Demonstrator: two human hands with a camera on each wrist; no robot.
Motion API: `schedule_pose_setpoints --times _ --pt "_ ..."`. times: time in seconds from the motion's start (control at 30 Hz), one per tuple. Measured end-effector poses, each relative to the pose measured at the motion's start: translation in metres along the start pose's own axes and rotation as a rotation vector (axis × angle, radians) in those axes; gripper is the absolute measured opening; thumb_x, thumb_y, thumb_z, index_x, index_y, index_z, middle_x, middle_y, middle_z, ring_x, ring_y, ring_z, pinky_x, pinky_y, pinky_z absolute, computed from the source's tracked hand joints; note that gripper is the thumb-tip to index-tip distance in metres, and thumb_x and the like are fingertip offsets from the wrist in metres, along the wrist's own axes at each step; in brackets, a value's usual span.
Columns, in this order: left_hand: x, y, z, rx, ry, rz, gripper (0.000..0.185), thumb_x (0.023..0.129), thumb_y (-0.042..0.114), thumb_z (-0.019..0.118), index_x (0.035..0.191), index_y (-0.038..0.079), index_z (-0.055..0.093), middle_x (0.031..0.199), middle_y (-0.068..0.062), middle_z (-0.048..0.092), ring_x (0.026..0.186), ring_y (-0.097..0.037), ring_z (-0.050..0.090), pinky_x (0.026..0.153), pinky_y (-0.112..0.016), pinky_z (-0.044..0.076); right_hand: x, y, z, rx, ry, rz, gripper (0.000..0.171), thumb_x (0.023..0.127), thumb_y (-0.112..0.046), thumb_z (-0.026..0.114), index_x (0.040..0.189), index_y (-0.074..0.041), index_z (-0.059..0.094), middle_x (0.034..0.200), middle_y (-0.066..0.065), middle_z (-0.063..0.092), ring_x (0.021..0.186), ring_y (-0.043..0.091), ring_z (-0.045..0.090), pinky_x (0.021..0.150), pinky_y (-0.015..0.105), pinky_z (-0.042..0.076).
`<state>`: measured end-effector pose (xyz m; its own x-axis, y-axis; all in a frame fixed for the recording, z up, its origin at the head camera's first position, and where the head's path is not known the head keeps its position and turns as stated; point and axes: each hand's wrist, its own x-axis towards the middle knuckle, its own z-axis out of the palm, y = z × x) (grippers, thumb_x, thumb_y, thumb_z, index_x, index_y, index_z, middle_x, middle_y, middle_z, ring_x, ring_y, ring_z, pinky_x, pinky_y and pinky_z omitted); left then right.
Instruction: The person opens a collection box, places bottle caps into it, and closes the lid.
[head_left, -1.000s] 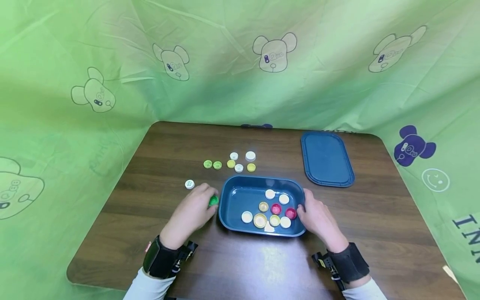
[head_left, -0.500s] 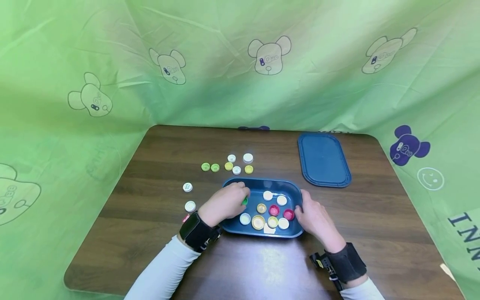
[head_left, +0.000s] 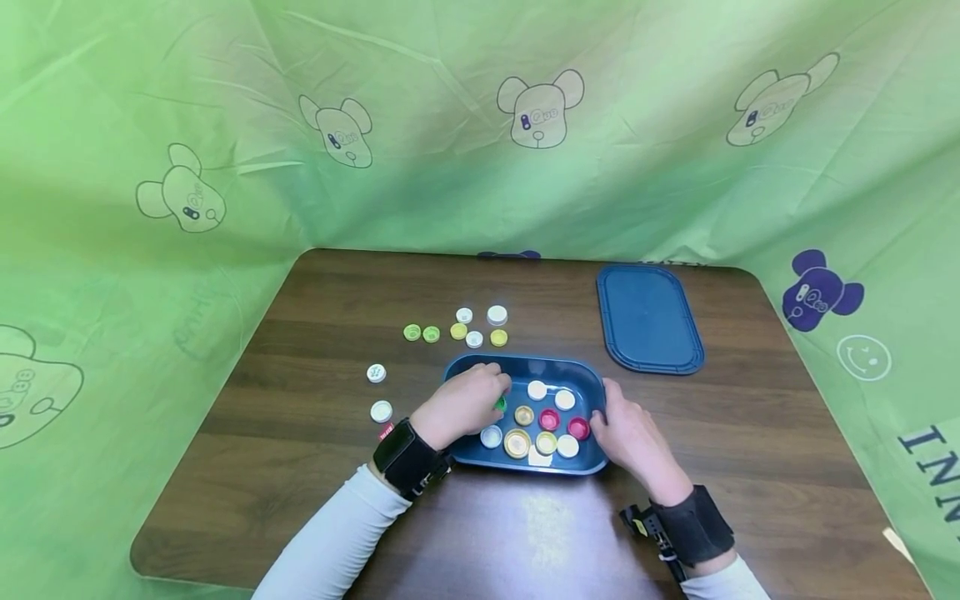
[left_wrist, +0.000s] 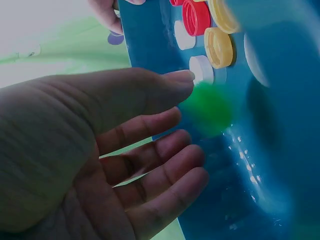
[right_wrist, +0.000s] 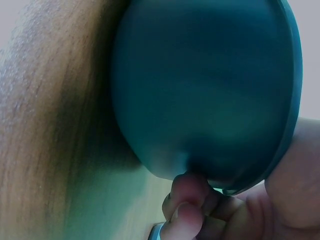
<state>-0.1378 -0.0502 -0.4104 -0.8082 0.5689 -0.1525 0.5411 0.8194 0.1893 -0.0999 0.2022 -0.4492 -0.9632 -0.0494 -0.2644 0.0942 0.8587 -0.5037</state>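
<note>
My left hand [head_left: 468, 402] hovers over the left part of a blue tray [head_left: 480, 460]. Just off its fingertips is a green bottle cap [left_wrist: 207, 109], blurred in the left wrist view, with the thumb and fingers [left_wrist: 170, 165] parted from it. Within the tray lie several caps, including a red cap [head_left: 549, 419], a large yellowish cap [head_left: 517, 443] and a white cap [head_left: 565, 400]. On the right end, my right hand [head_left: 636, 437] grips the tray, thumb side at the rim and curled fingers [right_wrist: 190, 192] against the outer wall.
Behind the tray, loose caps lie on the brown table [head_left: 300, 467], among them a light green cap [head_left: 412, 332] and a yellow cap [head_left: 498, 337]. A white cap [head_left: 381, 411] lies left of the tray. The blue lid [head_left: 651, 319] rests at back right.
My left hand has carried the green cap from beside the tray to above its inside, and the fingers have parted from it. My right hand has kept its grip on the tray.
</note>
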Motion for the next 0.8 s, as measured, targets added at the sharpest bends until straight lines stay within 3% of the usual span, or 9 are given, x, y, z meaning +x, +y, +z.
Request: schedule_pose_setpoints --times 0.17,0.37,0.6,0.8 --pt "-0.006 -0.001 -0.002 -0.024 0.022 -0.021 0.029 0.092 0.021 0.075 0.119 0.010 0.071 0.111 -0.005 0.065 0.100 -0.018 0.058 0.094 -0.033 0.052 0.000 0.000 0.000 0.003 -0.003 -0.010 0.062 0.101 -0.014 0.056 0.151 0.008 0.025 0.138 0.038 0.050 0.101 0.038 0.066 0.087 0.058 0.054" --pt "-0.025 -0.012 -0.011 -0.100 0.099 -0.044 0.030 0.091 0.018 0.076 0.118 0.007 0.071 0.110 -0.006 0.064 0.100 -0.019 0.058 0.091 -0.036 0.053 0.000 0.000 -0.001 0.000 0.000 -0.015 0.062 0.101 -0.014 0.056 0.150 0.008 0.026 0.137 0.038 0.051 0.097 0.038 0.066 0.085 0.058 0.055" --pt "-0.053 -0.044 -0.019 -0.128 0.203 -0.121 0.032 0.089 0.016 0.078 0.118 0.004 0.070 0.113 -0.008 0.066 0.104 -0.023 0.060 0.091 -0.039 0.052 0.001 0.001 0.001 -0.001 -0.007 0.003 0.063 0.101 -0.014 0.056 0.152 0.008 0.025 0.140 0.037 0.048 0.105 0.043 0.064 0.088 0.059 0.053" --pt "-0.078 -0.080 -0.011 -0.145 0.232 -0.236 0.037 0.087 0.012 0.078 0.121 0.000 0.067 0.116 -0.013 0.065 0.111 -0.029 0.061 0.095 -0.045 0.051 0.002 0.000 0.001 -0.007 -0.018 0.008 0.064 0.102 -0.015 0.055 0.152 0.008 0.023 0.142 0.038 0.046 0.108 0.045 0.063 0.089 0.059 0.052"
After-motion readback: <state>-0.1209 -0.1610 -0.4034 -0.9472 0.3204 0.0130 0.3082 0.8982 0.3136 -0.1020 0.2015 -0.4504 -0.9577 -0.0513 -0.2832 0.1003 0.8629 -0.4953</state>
